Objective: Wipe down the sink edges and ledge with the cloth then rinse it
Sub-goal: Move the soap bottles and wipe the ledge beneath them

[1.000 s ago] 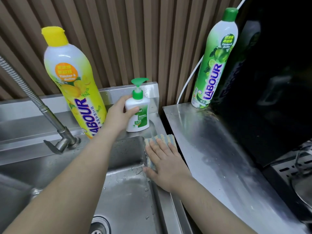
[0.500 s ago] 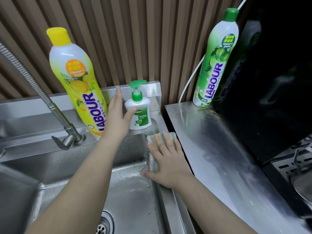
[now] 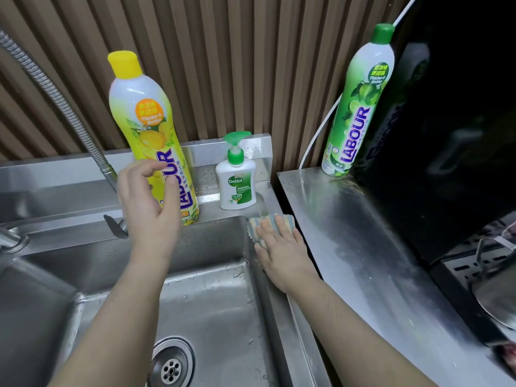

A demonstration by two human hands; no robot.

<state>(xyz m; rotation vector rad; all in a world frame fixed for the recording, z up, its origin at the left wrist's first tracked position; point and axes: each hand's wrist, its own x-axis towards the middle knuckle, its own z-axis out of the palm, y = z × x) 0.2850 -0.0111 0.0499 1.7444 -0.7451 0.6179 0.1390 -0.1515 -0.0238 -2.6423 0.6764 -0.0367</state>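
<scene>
the right hand (image 3: 282, 248) lay flat, palm down, on the cloth (image 3: 264, 225), pressing it onto the back right corner of the sink (image 3: 212, 303) rim; its grip was a spread-finger press, not a closed hold, with the fingertips pointing toward the wall and the thumb hanging over the rim's inner side. the striped cloth showed past the fingertips and along the thumb side, just in front of the soap pump (image 3: 237, 180), apart from it. the right forearm ran in from the lower right, over the rim.

the left hand (image 3: 148, 202) hung in the air above the ledge (image 3: 55, 191), palm turned right, fingers loosely curled and parted, its grip open and holding nothing. it sat in front of the yellow bottle (image 3: 150, 135), covering part of the label; whether the fingers touched the bottle could not be told. the left forearm rose from the lower left, across the basin.

the tap (image 3: 55, 96) slanted down behind the left hand. a green bottle (image 3: 360, 107) stood on the table (image 3: 363, 247) to the right, well apart from both hands.
</scene>
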